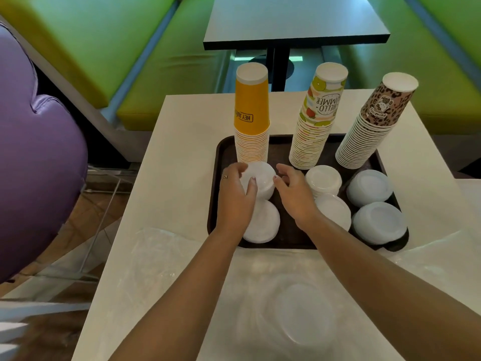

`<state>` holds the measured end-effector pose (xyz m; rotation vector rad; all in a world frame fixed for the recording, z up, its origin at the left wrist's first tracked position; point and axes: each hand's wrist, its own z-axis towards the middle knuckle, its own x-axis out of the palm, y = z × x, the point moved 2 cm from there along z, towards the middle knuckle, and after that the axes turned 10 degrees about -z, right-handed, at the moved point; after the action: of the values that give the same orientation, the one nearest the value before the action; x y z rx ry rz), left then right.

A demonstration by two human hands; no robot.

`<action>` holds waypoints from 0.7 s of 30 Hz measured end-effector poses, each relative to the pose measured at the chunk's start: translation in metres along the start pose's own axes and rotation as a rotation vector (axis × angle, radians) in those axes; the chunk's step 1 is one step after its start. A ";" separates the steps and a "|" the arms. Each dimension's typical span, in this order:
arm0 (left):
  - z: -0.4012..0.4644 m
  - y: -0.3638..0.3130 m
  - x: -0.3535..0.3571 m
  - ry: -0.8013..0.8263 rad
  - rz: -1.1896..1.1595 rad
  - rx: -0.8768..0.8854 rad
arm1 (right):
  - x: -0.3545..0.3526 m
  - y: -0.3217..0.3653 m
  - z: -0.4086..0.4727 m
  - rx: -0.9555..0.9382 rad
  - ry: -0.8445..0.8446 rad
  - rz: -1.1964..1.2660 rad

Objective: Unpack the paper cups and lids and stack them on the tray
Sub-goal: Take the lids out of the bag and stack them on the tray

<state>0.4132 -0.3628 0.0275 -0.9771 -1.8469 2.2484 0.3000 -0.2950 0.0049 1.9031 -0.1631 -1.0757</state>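
Note:
A dark brown tray [286, 237] holds three upside-down cup stacks: yellow [252, 115], fruit-printed [316, 118] and leopard-printed [372, 123]. In front of them stand several stacks of white lids. My left hand [235, 196] grips the sides of the far left lid stack [261, 179], fingers and thumb curled round it. My right hand [292, 194] touches the same stack's right side with its fingertips, fingers loosely bent. Another lid stack [263, 222] lies just nearer, partly under my left hand. More lid stacks [369, 187] [378, 222] fill the tray's right side.
Clear plastic wrapping [161, 259] lies crumpled on the white table [166, 178] in front of the tray, with a few lids [307, 313] blurred under it. A purple seat [39, 157] is at the left, green benches and a dark table [294, 19] beyond.

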 end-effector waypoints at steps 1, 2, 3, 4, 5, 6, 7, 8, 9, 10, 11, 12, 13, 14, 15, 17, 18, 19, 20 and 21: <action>-0.009 -0.006 -0.003 -0.006 -0.002 0.056 | -0.005 0.001 -0.008 -0.012 -0.016 0.005; -0.018 -0.012 -0.007 0.005 -0.003 0.113 | -0.010 0.001 -0.017 -0.026 -0.026 0.011; -0.030 -0.017 -0.010 0.041 -0.009 0.163 | -0.014 0.001 -0.027 -0.043 -0.027 0.020; -0.042 -0.023 -0.013 0.104 -0.024 0.201 | -0.019 0.000 -0.038 -0.063 -0.019 0.028; -0.055 -0.027 -0.015 0.195 -0.039 0.219 | -0.022 -0.002 -0.049 -0.080 0.002 0.032; -0.069 -0.029 -0.017 0.309 -0.053 0.218 | -0.025 -0.006 -0.060 -0.089 0.033 0.027; -0.082 -0.029 -0.016 0.426 -0.051 0.210 | -0.029 -0.011 -0.072 -0.092 0.070 0.014; -0.095 -0.026 -0.014 0.531 -0.026 0.204 | -0.031 -0.016 -0.083 -0.096 0.109 -0.010; -0.107 -0.021 -0.011 0.620 0.013 0.196 | -0.034 -0.023 -0.094 -0.101 0.149 -0.045; -0.119 -0.016 -0.008 0.697 0.066 0.184 | -0.037 -0.029 -0.106 -0.107 0.183 -0.088; -0.128 -0.008 -0.002 0.757 0.136 0.162 | -0.038 -0.036 -0.113 -0.108 0.212 -0.133; -0.138 0.000 0.002 0.803 0.216 0.142 | -0.041 -0.043 -0.121 -0.103 0.234 -0.183; -0.147 0.008 0.007 0.829 0.290 0.123 | -0.042 -0.050 -0.127 -0.099 0.247 -0.235; -0.154 0.016 0.011 0.835 0.347 0.102 | -0.044 -0.056 -0.133 -0.088 0.257 -0.288; -0.159 0.021 0.014 0.826 0.384 0.078 | -0.045 -0.062 -0.138 -0.077 0.262 -0.334; -0.164 0.028 0.018 0.807 0.414 0.002 | -0.046 -0.072 -0.146 -0.036 0.281 -0.407; -0.166 0.030 0.020 0.808 0.414 -0.035 | -0.046 -0.076 -0.150 -0.012 0.303 -0.427; -0.167 0.032 0.022 0.816 0.412 -0.062 | -0.046 -0.080 -0.153 0.011 0.333 -0.442; -0.169 0.032 0.024 0.829 0.412 -0.077 | -0.046 -0.083 -0.157 0.034 0.363 -0.453; -0.169 0.032 0.024 0.841 0.410 -0.078 | -0.045 -0.086 -0.160 0.051 0.385 -0.459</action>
<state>0.4908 -0.2158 -0.0241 -2.0481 -1.4217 1.4864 0.3649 -0.1193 -0.0013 2.2132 0.4886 -0.9726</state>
